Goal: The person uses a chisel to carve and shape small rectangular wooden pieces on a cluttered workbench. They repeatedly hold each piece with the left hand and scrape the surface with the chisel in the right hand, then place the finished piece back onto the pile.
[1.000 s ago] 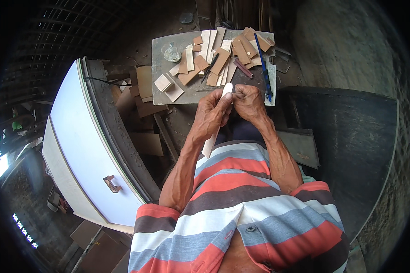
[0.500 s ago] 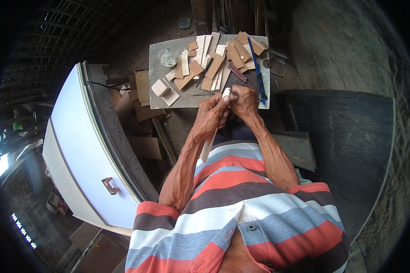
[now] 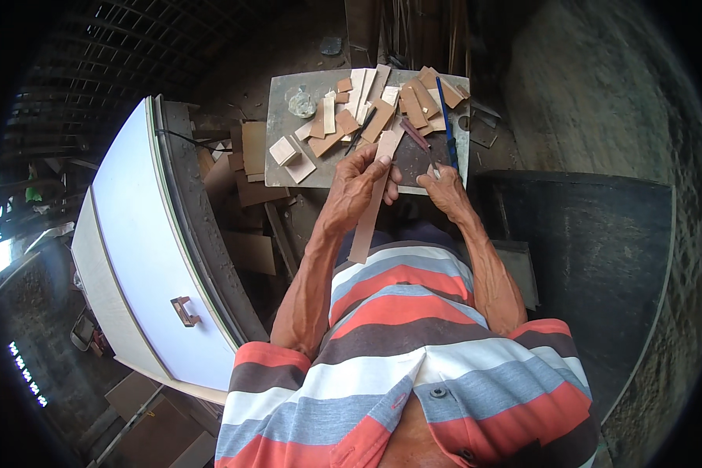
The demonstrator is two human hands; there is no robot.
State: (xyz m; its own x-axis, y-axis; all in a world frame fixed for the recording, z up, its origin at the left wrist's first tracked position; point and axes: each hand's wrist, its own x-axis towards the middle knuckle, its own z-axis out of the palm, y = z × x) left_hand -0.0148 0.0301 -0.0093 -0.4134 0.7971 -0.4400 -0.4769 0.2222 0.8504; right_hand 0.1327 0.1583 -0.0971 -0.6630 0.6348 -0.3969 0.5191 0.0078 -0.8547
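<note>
My left hand [image 3: 360, 181] is closed around a long, thin, pale wooden strip [image 3: 372, 207], thumb on its face. The strip slants from near the table's front edge back toward my striped shirt. To the right, apart from the strip, my right hand [image 3: 445, 189] is closed on a small thin blade [image 3: 433, 160], whose handle is hidden in the fingers. Just beyond that hand a blue rod-like tool with a dark end [image 3: 449, 129] lies on the table. Two reddish-brown sticks [image 3: 415, 133] lie between the hands, farther back.
Many wood offcuts [image 3: 377, 121] cover the small table [image 3: 288, 86], with a clear dish [image 3: 301, 104] at its back left. Left of me stands a white panel with a handle [image 3: 144, 234]. A dark board [image 3: 593, 249] is on the right, near a rough wall [image 3: 593, 101].
My right hand has moved away from the strip's end, to the right, with the blade. The strip has turned so its broad face shows, still in my left hand.
</note>
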